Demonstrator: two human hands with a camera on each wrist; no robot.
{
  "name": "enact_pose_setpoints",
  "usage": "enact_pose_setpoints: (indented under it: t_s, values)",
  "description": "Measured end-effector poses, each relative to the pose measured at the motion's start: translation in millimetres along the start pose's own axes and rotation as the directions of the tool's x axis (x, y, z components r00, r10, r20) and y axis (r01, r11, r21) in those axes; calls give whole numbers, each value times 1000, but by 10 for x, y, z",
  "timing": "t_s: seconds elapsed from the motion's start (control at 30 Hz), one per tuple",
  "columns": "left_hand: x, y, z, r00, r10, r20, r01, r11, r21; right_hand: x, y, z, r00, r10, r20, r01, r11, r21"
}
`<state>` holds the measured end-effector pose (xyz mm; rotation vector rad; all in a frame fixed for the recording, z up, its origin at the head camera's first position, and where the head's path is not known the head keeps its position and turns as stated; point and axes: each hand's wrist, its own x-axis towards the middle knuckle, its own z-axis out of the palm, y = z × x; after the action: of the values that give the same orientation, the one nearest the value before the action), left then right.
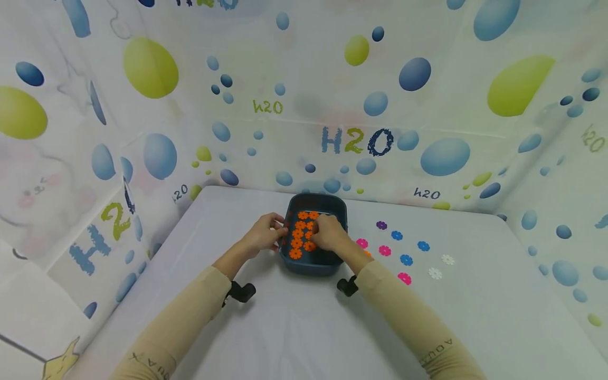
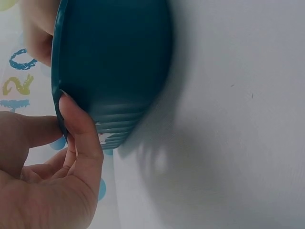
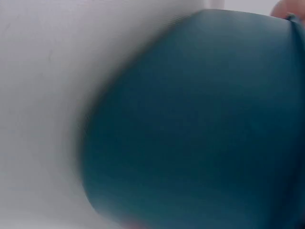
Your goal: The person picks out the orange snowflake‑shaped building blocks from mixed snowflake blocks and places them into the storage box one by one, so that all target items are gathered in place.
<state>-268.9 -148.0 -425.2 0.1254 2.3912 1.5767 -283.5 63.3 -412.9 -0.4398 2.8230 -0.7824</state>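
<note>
A dark teal plastic basin (image 1: 311,269) stands on the white table, with several orange flower-shaped pieces (image 1: 297,233) laid in rows on its bottom. My left hand (image 1: 264,233) is at the basin's left side. In the left wrist view, the thumb and fingers of that hand (image 2: 62,176) pinch the basin's rim (image 2: 55,62). My right hand (image 1: 331,235) reaches into the basin from the right, fingers bent down over the orange pieces; I cannot tell whether it holds one. In the right wrist view the basin's outer wall (image 3: 190,119) hides that hand's fingers.
Right of the basin lie loose flower pieces: pink (image 1: 385,250), blue (image 1: 406,259), purple (image 1: 381,225) and white (image 1: 435,273). An orange piece (image 1: 368,254) is partly covered by the right wrist. A patterned curtain (image 1: 304,116) hangs behind the table.
</note>
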Motion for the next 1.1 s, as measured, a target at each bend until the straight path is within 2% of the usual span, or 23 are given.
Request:
enact_pose_setpoints:
  t_s: [0.23,0.4,0.57,0.8,1.1]
  values:
    - [6,-2,3,1000,9,-2,-9,1000,-1,-232,16,-362,997,-65,34,65,998,4]
    - [6,-6,-7,1000,0,-3,0,1000,2,-411,153,-533,994,-87,61,84,996,39]
    - [16,-7,-6,1000,2,1,-2,1000,-10,-559,364,-643,994,-98,46,94,993,69]
    - [29,-16,-6,1000,-4,-3,4,1000,-4,-687,751,-699,999,-43,29,41,996,74]
    - [11,9,7,1000,-6,-3,6,1000,-6,-798,1266,-559,997,67,26,-70,989,132]
